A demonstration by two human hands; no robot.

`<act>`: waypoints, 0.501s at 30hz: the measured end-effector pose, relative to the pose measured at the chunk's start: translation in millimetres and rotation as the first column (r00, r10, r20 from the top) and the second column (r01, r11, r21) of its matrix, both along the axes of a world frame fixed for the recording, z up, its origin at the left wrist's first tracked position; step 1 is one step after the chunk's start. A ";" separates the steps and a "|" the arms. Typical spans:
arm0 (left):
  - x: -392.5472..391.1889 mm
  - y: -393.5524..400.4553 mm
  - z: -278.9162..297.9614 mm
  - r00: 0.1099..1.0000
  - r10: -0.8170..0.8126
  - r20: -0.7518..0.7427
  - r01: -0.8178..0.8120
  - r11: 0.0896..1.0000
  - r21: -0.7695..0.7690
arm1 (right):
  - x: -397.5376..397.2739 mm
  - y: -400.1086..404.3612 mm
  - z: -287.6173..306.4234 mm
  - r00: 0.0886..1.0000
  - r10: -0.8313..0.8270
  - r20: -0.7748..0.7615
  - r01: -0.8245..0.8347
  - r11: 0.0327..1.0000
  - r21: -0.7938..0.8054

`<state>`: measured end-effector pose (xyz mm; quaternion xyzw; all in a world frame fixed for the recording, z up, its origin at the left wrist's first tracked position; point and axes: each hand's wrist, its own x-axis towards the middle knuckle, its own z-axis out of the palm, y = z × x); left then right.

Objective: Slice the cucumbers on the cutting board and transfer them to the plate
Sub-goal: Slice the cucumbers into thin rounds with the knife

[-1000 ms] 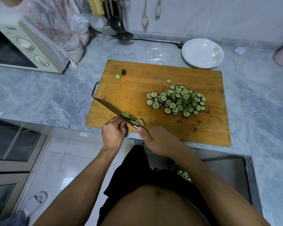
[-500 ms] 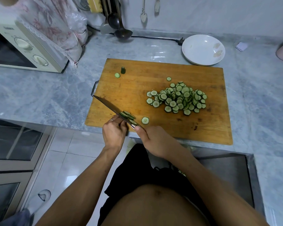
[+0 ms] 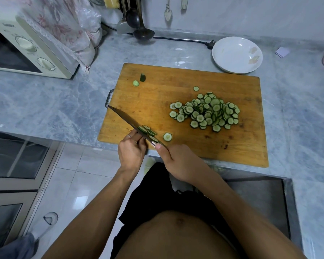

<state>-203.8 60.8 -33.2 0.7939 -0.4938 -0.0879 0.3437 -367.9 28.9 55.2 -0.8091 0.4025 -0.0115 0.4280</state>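
Many round ridged cucumber slices (image 3: 206, 111) heaped on scuffed wooden cutting board (image 3: 157, 98)

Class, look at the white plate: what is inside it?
The white plate holds no cucumber; only faint floral prints show inside. All the slices lie on the cutting board. Whatever is beneath the plate is covered.

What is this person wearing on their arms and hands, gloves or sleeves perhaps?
Nothing covers them: both forearms are bare with no sleeves, and neither the left hand nor the right hand wears a glove. The one thing worn is a thin, pale ring on a finger of the left hand. No watch or bracelet shows.
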 end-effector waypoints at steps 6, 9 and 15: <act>0.5 0.3 -3.3 0.999 -0.014 0.033 0.014 1.000 0.005 | 1.6 -3.1 4.1 1.000 -0.006 -0.003 0.006 0.997 0.082; 1.1 -0.2 -4.4 0.999 -0.016 0.033 0.016 1.000 -0.003 | 5.2 -3.8 5.0 1.000 -0.010 0.001 0.009 0.994 0.105; 6.8 -0.7 -5.5 0.995 -0.066 0.079 0.069 0.997 -0.034 | 13.1 -9.1 -6.0 0.998 -0.051 -0.035 0.056 0.987 0.148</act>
